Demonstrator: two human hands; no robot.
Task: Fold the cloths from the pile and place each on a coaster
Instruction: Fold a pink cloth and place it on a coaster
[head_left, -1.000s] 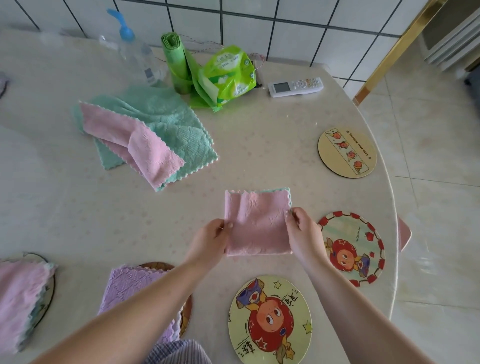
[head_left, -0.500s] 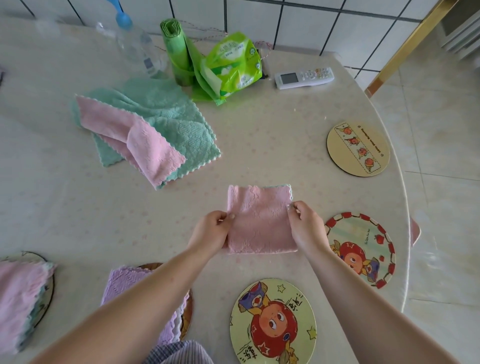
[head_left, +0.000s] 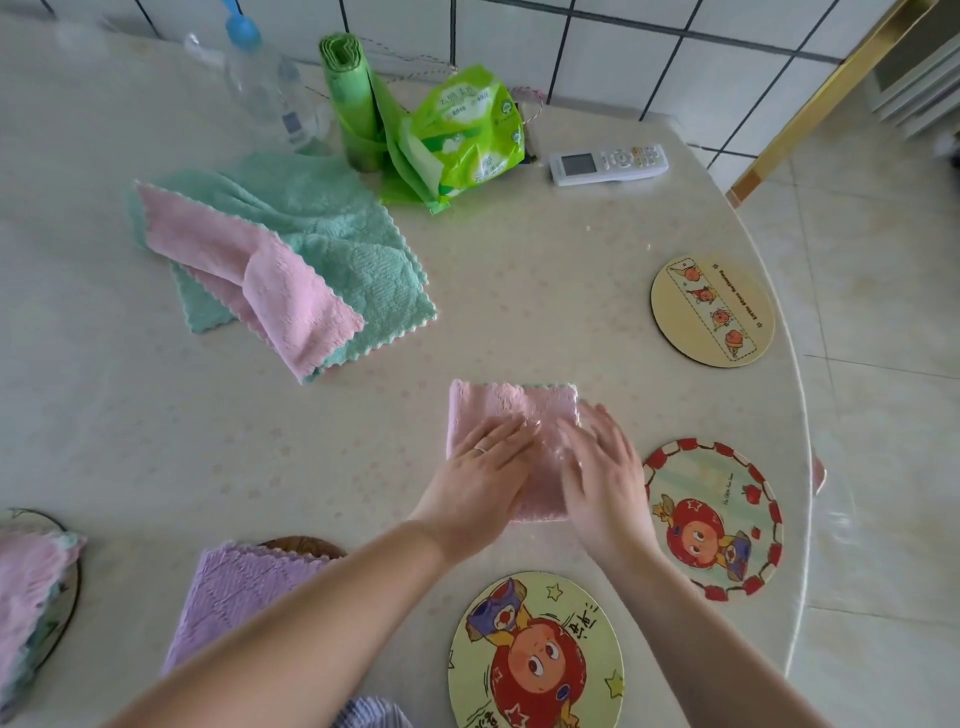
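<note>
A folded pink cloth (head_left: 511, 410) lies flat on the table in front of me. My left hand (head_left: 480, 480) and my right hand (head_left: 602, 478) both press on it with flat, spread fingers; the right hand is blurred. The pile (head_left: 291, 260) of a green and a pink cloth lies at the back left. Bare coasters sit near me: a cartoon one (head_left: 535, 654) at the front, a red-rimmed one (head_left: 714, 519) to the right, a tan one (head_left: 711, 312) further back. A folded purple cloth (head_left: 234, 592) covers a coaster at the front left, and a pink cloth (head_left: 26, 587) covers another at the far left.
At the back of the table stand a clear bottle (head_left: 265, 88), a green roll of bags (head_left: 348, 98), a green tissue pack (head_left: 462, 135) and a white remote (head_left: 608, 163). The round table's edge (head_left: 802, 467) curves along the right, with tiled floor beyond.
Both hands let go of the pink cloth's side edges and now lie flat on top of it. The cloth has stayed in place.
</note>
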